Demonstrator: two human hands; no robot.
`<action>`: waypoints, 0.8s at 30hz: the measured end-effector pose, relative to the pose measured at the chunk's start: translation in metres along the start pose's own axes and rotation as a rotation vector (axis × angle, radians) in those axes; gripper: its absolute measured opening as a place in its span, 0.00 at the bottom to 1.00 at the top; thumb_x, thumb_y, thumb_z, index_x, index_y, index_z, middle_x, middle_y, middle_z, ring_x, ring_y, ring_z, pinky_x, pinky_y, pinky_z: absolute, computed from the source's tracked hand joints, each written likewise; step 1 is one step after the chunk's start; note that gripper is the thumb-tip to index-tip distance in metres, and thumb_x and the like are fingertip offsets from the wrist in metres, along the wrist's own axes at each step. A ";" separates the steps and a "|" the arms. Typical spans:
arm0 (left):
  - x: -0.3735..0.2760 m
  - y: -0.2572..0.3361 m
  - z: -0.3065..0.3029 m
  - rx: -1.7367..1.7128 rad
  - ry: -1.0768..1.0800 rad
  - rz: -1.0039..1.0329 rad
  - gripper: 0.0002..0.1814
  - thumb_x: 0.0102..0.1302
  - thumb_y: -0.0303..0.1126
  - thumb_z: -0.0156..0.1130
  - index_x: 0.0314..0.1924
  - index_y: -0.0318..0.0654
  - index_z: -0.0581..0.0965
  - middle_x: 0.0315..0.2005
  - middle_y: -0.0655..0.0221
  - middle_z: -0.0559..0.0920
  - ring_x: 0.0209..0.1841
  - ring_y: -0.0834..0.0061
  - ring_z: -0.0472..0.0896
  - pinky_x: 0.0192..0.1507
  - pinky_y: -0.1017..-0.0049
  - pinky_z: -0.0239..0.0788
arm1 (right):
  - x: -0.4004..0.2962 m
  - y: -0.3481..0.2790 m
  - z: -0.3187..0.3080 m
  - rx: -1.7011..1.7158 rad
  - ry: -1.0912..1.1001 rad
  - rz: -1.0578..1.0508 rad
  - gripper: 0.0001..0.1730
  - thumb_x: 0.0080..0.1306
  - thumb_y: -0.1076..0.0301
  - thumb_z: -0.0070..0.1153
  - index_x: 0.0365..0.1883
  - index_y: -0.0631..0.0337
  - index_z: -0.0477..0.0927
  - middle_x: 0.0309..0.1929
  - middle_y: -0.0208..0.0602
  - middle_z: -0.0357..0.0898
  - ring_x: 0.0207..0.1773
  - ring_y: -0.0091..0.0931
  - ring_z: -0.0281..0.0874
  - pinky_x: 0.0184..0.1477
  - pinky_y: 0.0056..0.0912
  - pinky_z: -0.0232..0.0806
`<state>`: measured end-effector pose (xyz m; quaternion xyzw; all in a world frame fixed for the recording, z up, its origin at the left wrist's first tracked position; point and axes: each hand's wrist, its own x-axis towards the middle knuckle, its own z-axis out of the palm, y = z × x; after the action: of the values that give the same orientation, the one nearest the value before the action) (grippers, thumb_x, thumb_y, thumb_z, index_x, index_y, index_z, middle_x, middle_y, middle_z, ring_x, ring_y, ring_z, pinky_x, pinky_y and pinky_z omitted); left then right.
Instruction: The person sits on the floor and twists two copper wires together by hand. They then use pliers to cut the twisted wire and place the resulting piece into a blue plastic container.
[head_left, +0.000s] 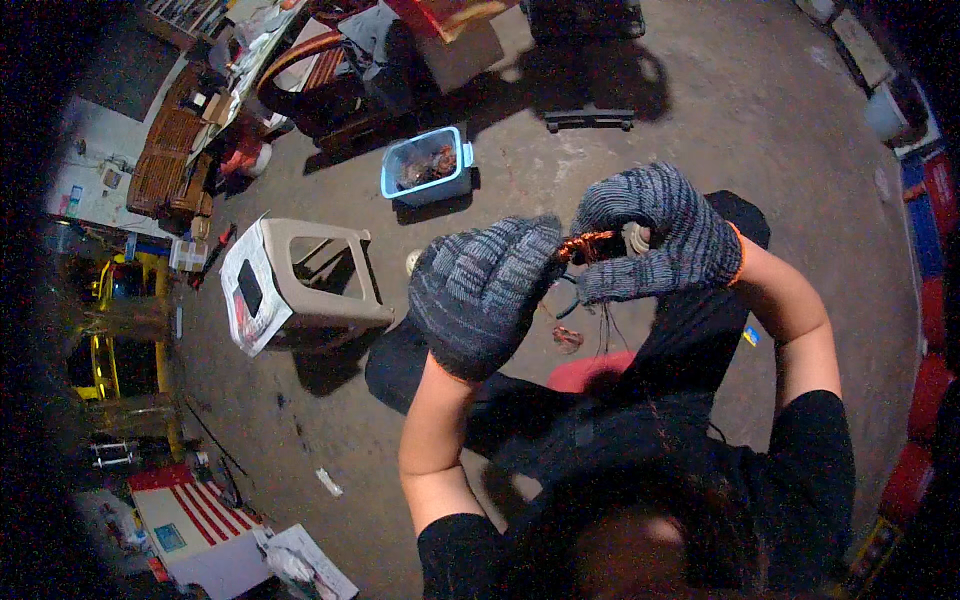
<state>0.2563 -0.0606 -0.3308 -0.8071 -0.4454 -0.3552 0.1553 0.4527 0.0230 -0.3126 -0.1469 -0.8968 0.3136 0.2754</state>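
Both my hands wear dark grey knitted gloves. My left hand (487, 292) is closed, its fingertips at one end of a bundle of bright copper wire (589, 241). My right hand (664, 236) curves around the bundle's other side, index finger above it and thumb below; whether it grips the wire is unclear. A dark curved piece (568, 300), perhaps a tool handle, shows below the left fingertips. Thin dark wires (607, 330) hang beneath the right thumb. On the floor under my hands lies a small clump of copper wire (568, 340).
A blue-rimmed plastic tub (429, 201) of copper scraps stands ahead. Left of me is a beige plastic stool (322, 277) with paper and a dark phone-like object (248, 293) on it. Something red (589, 371) shows between my legs. Wooden furniture (169, 142) lines the far left.
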 end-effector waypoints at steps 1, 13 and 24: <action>0.000 0.000 -0.001 0.003 -0.012 0.001 0.19 0.47 0.32 0.62 0.43 0.45 0.77 0.34 0.68 0.79 0.34 0.69 0.77 0.35 0.69 0.66 | 0.000 0.001 0.000 -0.005 0.006 -0.025 0.19 0.43 0.59 0.68 0.27 0.62 0.77 0.24 0.38 0.74 0.26 0.33 0.73 0.29 0.29 0.64; 0.009 0.009 -0.012 -0.135 -0.133 -0.068 0.16 0.51 0.31 0.59 0.42 0.42 0.75 0.28 0.65 0.78 0.30 0.62 0.75 0.34 0.66 0.64 | 0.008 0.000 -0.002 -0.588 0.002 -0.285 0.18 0.49 0.50 0.57 0.17 0.54 0.71 0.16 0.37 0.67 0.18 0.38 0.68 0.18 0.39 0.58; 0.012 0.004 -0.018 -0.074 -0.123 -0.041 0.14 0.48 0.31 0.63 0.37 0.43 0.77 0.28 0.66 0.79 0.29 0.65 0.76 0.32 0.69 0.66 | 0.007 0.004 -0.013 -0.145 -0.025 -0.318 0.15 0.52 0.52 0.55 0.26 0.54 0.73 0.22 0.33 0.71 0.27 0.36 0.70 0.27 0.40 0.60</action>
<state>0.2564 -0.0658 -0.3089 -0.8231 -0.4572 -0.3244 0.0903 0.4547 0.0354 -0.3043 -0.0189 -0.9323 0.2025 0.2991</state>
